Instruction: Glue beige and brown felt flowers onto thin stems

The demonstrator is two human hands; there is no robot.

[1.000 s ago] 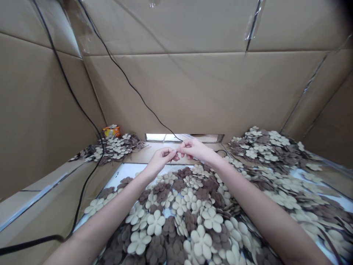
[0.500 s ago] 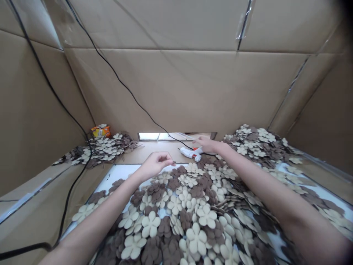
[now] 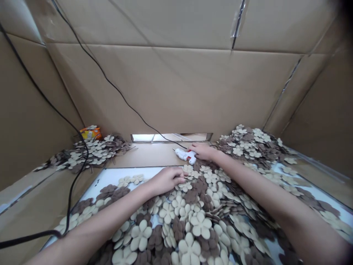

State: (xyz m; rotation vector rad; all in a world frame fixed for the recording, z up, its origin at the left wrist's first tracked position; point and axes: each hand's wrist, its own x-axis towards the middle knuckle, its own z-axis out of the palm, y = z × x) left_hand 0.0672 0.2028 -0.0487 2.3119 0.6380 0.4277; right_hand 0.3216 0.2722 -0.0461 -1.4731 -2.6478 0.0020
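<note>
- Just past the far edge of the white board (image 3: 114, 177), the right hand (image 3: 202, 151) is at the back of a glue gun (image 3: 184, 155), fingers curled over its rear; whether they close firmly on it or merely rest there, I cannot tell.
- The glue gun lies on its side on the bare cardboard strip (image 3: 146, 154), nozzle to the left and handle towards the flowers; that seems to keep the tip off the felt-like pieces and the handle within reach.
- Nearer the body, the left hand (image 3: 168, 179) is low, palm down, thumb and fingers drawn together over cream flowers (image 3: 200, 224). Its fingertips are partly hidden, so I cannot say if a petal is pinched; the posture would suit picking at thin, flat pieces.
- Around and below both hands, cream flowers and brown flowers (image 3: 156, 237) overlap loosely over the board, probably spread so that single ones come away easily.
- A thin black cord (image 3: 132, 106) slants down the cardboard wall (image 3: 176, 81) to the glue gun's rear, likely its lead, hung clear of the flowers.
- Farther out, a heap of flowers (image 3: 249, 145) stands at right; at left a smaller pile (image 3: 95, 151) sits by an orange box (image 3: 92, 133).
</note>
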